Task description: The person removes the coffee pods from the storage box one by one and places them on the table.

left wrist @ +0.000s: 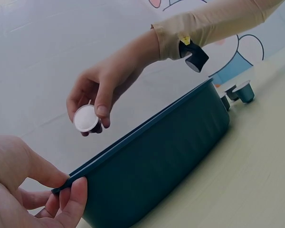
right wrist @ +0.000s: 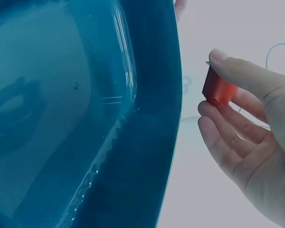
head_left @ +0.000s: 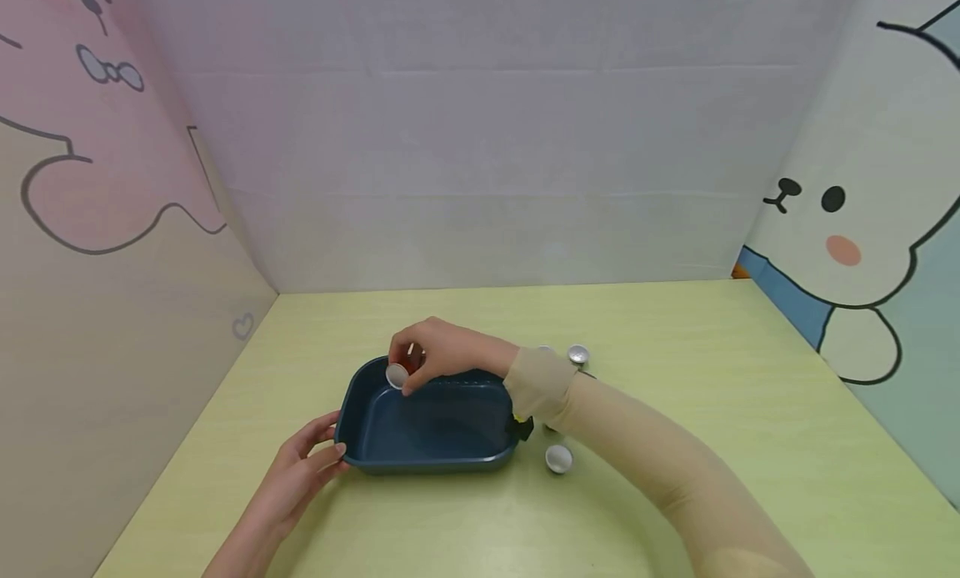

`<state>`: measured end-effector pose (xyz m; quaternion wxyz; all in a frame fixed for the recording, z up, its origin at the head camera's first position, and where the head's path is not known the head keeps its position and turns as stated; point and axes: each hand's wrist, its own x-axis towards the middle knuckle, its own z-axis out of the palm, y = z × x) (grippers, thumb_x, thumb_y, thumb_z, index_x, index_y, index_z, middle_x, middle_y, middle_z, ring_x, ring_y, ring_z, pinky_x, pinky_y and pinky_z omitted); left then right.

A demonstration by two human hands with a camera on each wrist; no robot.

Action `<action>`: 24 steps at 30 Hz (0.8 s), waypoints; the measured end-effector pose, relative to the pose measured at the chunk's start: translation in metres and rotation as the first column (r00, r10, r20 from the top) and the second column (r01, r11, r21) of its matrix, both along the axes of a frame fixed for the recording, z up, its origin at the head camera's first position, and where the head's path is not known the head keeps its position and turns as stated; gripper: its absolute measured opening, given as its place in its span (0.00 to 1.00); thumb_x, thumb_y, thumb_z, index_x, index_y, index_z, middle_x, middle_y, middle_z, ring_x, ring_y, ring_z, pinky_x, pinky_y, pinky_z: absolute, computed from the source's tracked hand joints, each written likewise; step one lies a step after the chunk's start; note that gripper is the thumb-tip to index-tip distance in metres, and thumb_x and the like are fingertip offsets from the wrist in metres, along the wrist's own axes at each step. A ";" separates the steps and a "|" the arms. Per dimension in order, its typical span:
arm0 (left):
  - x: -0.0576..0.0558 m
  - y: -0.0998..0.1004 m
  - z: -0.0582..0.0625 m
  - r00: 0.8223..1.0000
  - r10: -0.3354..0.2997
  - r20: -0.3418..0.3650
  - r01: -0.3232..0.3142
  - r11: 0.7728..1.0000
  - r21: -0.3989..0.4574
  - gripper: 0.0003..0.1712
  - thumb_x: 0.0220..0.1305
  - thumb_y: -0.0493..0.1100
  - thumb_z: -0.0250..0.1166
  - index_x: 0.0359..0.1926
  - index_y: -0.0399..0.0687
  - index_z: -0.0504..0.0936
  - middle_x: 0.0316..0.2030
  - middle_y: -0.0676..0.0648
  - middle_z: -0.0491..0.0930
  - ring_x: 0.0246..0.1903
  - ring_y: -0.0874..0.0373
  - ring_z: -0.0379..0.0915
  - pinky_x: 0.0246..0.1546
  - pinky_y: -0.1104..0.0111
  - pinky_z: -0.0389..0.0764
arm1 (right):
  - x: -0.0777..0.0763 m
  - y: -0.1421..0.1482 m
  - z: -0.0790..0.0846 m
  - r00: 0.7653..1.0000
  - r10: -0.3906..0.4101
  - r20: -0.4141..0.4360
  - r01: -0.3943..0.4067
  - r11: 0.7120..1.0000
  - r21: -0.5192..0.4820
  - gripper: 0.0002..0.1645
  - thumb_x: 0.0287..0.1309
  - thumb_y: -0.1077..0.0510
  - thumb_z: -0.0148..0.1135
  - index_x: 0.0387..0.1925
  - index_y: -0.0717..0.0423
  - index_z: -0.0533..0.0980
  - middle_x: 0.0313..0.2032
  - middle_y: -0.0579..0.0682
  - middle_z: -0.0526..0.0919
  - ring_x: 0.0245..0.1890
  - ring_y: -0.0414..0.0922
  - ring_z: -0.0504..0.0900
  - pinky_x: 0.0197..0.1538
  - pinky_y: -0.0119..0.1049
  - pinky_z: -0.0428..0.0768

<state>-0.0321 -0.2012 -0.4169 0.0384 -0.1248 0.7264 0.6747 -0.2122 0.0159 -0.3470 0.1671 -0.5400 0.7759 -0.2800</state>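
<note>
A dark blue-green rectangular tray (head_left: pixel 442 428) stands on the table, its inside bare where it shows. My left hand (head_left: pixel 307 461) pinches the tray's left rim between thumb and fingers, plain to see in the left wrist view. Over the tray's far left corner, my right hand (head_left: pixel 438 350) holds a coffee capsule (right wrist: pixel 220 88) between thumb and fingertips. The capsule is red with a pale round lid, and it is tilted, the lid facing the left wrist camera. It does not touch the tray.
Right of the tray, a capsule (head_left: pixel 558 459) lies near its front corner, and another capsule (head_left: pixel 578 355) stands farther back. More capsules are partly hidden behind the right sleeve (head_left: pixel 637 428). A wrist camera (left wrist: pixel 195 56) hangs from that sleeve. Walls (head_left: pixel 480 144) border the table's back and sides.
</note>
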 end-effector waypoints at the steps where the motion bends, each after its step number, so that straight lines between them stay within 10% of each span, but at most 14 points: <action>1: 0.000 0.000 0.000 1.000 0.003 -0.005 -0.003 1.000 0.001 0.33 0.68 0.32 0.57 0.72 0.35 0.58 0.47 0.50 0.66 0.35 0.64 0.77 0.41 0.75 0.82 | 0.000 0.002 0.000 1.000 -0.013 0.006 0.013 1.000 -0.011 0.20 0.52 0.54 0.75 0.46 0.50 0.79 0.44 0.46 0.83 0.39 0.34 0.83 0.45 0.23 0.81; 24: 0.001 0.000 0.000 1.000 -0.010 0.023 0.010 1.000 -0.013 0.34 0.68 0.33 0.56 0.73 0.36 0.57 0.48 0.49 0.66 0.36 0.64 0.78 0.43 0.75 0.82 | 0.016 0.073 -0.005 0.959 -0.208 0.195 0.251 0.939 -0.234 0.23 0.50 0.57 0.76 0.48 0.50 0.76 0.45 0.49 0.83 0.39 0.40 0.86 0.45 0.30 0.85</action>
